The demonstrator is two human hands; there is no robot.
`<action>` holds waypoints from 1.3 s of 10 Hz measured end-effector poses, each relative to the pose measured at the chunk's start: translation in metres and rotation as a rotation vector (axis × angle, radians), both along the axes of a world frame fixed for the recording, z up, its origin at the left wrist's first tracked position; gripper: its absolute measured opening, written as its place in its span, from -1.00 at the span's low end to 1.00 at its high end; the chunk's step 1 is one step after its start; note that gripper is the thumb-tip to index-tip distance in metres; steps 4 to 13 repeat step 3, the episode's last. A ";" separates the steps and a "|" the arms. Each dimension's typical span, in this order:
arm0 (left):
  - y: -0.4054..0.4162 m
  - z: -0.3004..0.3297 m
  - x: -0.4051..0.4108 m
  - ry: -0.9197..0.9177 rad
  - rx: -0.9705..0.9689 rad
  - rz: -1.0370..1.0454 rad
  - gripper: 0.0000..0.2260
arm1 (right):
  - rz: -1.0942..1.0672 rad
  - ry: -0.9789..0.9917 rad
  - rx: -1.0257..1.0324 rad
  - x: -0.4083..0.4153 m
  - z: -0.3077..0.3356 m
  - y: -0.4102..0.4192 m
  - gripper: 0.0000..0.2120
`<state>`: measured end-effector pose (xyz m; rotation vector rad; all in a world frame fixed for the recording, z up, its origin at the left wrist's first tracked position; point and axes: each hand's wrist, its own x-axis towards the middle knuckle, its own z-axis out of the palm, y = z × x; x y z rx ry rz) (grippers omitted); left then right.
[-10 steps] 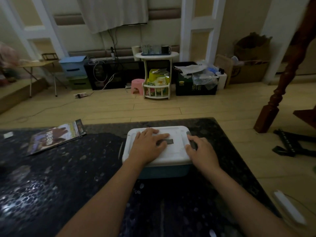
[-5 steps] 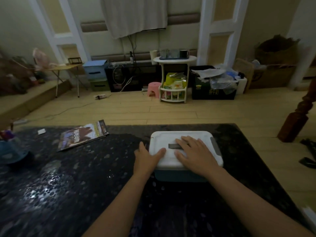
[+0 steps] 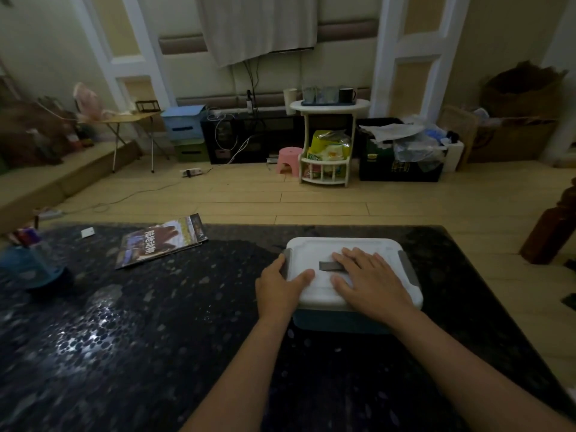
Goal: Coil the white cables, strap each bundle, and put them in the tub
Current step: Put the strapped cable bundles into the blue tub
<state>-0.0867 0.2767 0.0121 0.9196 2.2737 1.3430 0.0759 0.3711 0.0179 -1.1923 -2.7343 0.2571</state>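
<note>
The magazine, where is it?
In the head view the magazine lies flat on the dark table, left of the white-lidded tub.

Tub (image 3: pixel 352 294) on table (image 3: pixel 156 322), magazine (image 3: pixel 160 241) left.

Your tub (image 3: pixel 339 319) sits upright near the far right part of the dark stone table, blue-bodied. Its white lid (image 3: pixel 314 251) is on, with grey latches at both ends and a grey handle lying flat on top.
</note>
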 end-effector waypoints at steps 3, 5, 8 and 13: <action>0.002 0.019 0.004 0.477 -0.251 -0.180 -0.49 | -0.095 0.391 -0.289 0.004 0.027 -0.008 -0.46; 0.002 0.019 0.004 0.477 -0.251 -0.180 -0.49 | -0.095 0.391 -0.289 0.004 0.027 -0.008 -0.46; 0.002 0.019 0.004 0.477 -0.251 -0.180 -0.49 | -0.095 0.391 -0.289 0.004 0.027 -0.008 -0.46; 0.002 0.019 0.004 0.477 -0.251 -0.180 -0.49 | -0.095 0.391 -0.289 0.004 0.027 -0.008 -0.46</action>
